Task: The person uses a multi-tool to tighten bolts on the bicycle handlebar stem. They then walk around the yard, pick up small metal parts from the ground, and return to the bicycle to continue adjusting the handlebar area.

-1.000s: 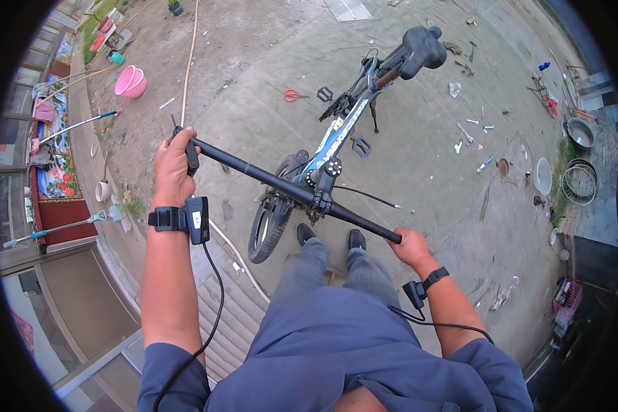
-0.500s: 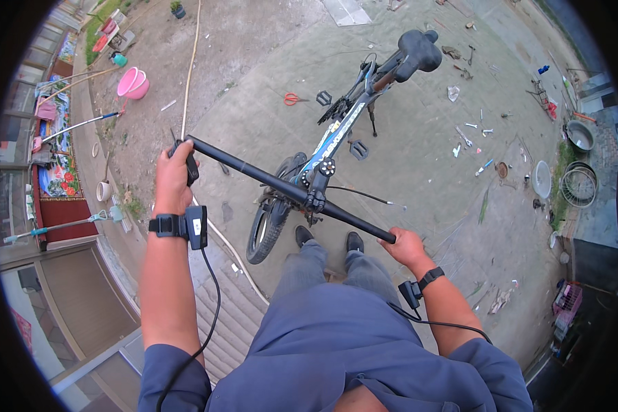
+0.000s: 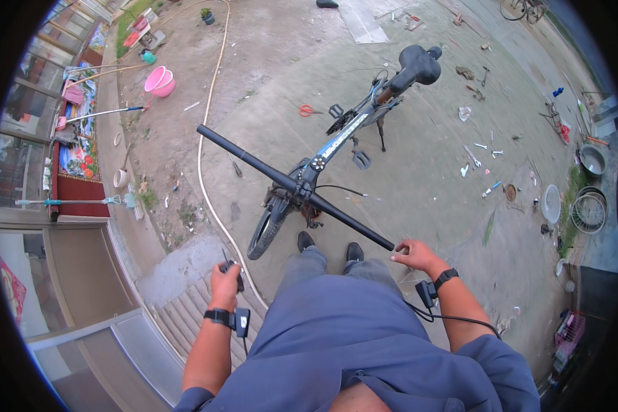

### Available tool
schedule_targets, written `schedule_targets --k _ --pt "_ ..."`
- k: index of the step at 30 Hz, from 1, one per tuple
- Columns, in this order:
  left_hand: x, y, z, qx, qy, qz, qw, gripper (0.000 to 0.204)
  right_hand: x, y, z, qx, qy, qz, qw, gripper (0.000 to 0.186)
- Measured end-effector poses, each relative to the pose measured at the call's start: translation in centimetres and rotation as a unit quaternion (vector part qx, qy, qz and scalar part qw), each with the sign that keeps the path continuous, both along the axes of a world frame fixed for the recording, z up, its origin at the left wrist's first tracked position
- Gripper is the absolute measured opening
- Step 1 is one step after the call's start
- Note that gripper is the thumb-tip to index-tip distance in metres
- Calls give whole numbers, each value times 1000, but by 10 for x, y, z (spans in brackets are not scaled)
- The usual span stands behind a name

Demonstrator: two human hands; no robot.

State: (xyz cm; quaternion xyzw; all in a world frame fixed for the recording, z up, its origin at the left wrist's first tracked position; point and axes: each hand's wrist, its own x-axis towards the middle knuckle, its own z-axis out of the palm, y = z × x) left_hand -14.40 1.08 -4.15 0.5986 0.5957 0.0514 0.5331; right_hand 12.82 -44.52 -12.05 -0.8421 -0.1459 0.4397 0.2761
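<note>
Before me a bicycle (image 3: 350, 127) stands on its kickstand, its black front tyre (image 3: 264, 230) pointing toward me. Its bare black handlebar (image 3: 247, 160) runs slantwise, with no grips on either end. My left hand (image 3: 223, 287) is off the bar, low and to the left, closed around a small black part with a thin arm that looks like a brake lever (image 3: 237, 276). Just beside the bar's right end is my right hand (image 3: 417, 257), fingers apart and holding nothing; whether a fingertip touches the bar is hard to tell. A loose black cable (image 3: 350, 191) sticks out from the handlebar's middle.
Red-handled scissors (image 3: 310, 110) lie left of the bicycle. Spanners (image 3: 472, 155) and other small tools are scattered to the right, near a white basin (image 3: 551, 204). A pale hose (image 3: 202, 161) crosses the ground on the left. A pink bucket (image 3: 159, 82) stands farther off.
My left hand has left the handlebar's left end and dropped down toward me with the brake lever. My right hand has loosened from the right end.
</note>
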Motion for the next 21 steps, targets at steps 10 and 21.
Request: schedule_targets --k 10,21 --pt "-54 -87 -2 28 98 -105 989 53 -17 -94 -13 32 181 -227 956 52" --pt "-3 -60 5 40 117 -228 966 59 -50 -99 -4 69 196 -384 900 38"
